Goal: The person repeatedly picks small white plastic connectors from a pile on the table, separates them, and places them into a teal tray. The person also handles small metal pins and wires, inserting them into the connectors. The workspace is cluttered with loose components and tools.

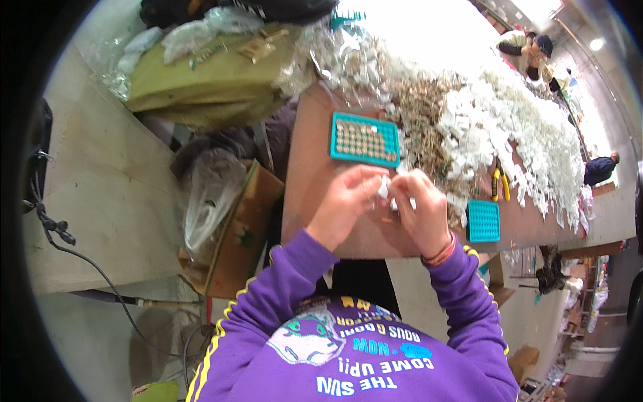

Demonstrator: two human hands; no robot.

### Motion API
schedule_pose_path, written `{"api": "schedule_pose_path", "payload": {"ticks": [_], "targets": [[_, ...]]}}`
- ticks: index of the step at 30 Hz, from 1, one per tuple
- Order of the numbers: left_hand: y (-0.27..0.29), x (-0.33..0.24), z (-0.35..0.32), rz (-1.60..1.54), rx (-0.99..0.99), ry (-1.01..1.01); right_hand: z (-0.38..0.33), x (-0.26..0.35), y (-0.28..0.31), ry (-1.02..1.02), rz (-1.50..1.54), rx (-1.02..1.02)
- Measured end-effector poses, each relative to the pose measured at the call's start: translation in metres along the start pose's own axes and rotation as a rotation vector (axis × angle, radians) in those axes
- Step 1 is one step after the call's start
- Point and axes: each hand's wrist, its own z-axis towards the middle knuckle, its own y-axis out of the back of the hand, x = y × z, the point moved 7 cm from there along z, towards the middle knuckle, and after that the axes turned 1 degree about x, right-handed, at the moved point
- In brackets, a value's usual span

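Mount: one head-worn fisheye view, looking steeply down the person's own front.
Facing: toward the brown worktable (309, 194), which runs from centre out to 1 o'clock.
Nearness: close; the left hand (345, 201) and right hand (418, 208) meet at centre, purple sleeves entering from 6 o'clock.
Reach: wide; concrete floor (100, 187) at 9 o'clock, seated co-workers (529, 50) far off at 1 o'clock.
Distortion: table edges bow near the dark rim.
Shared ground: none, only a single view.
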Motion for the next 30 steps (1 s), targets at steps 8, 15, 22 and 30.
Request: {"api": "schedule_pose_path", "payload": {"ticks": [8, 15, 22, 30], "targets": [[-0.009, -0.007, -0.008, 0.243, -0.040, -0.178, -0.014, 0.000, 0.009, -0.037, 0.014, -0.067], [-0.109, -0.062, -0.018, 1.811, 0.309, -1.278, -0.087, -0.018, 0.054, -0.352, 0.121, -0.395], [-0.059, -0.092, 0.125, 2.360, -0.003, -0.848, -0.132, -0.025, 0.069, -0.453, 0.152, -0.424], [-0.031, -0.062, 0.187, 2.384, -0.182, -0.647, -0.162, -0.032, 0.080, -0.580, 0.190, -0.390]]}}
